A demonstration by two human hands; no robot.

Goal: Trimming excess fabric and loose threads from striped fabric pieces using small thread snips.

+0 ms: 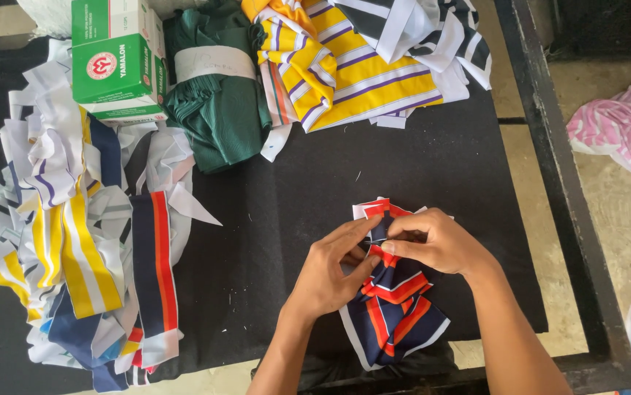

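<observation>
Head view, and we're looking straight down at a navy, red and white striped fabric piece (392, 311) lying on the black cloth-covered table (432, 168), near its front edge and a little right of centre. Our left hand (330, 274) comes in from below, fingers curled against the upper part of the piece, thumb and forefinger closed on its folded top. Our right hand (432, 241) meets it from the other side, fingertips pinched tight on the same fold, so both hands are closed narrow on the fabric, touching each other over it. The lower half of the piece fans out flat toward us between our forearms.

Moving outward: to the left we've got a loose heap of striped strips (81, 241), yellow, white, navy and red, sprawled across the table's left side, well apart from the hands. At the back, a rolled bundle of green fabric (217, 95) with a white paper band sits beside a green and white carton (118, 62). Right of that, a pile of yellow and purple striped fabric (352, 66) with black and white pieces (422, 29) on top. Off the table, on the floor at right, lies a pink and white striped cloth (623, 128).
</observation>
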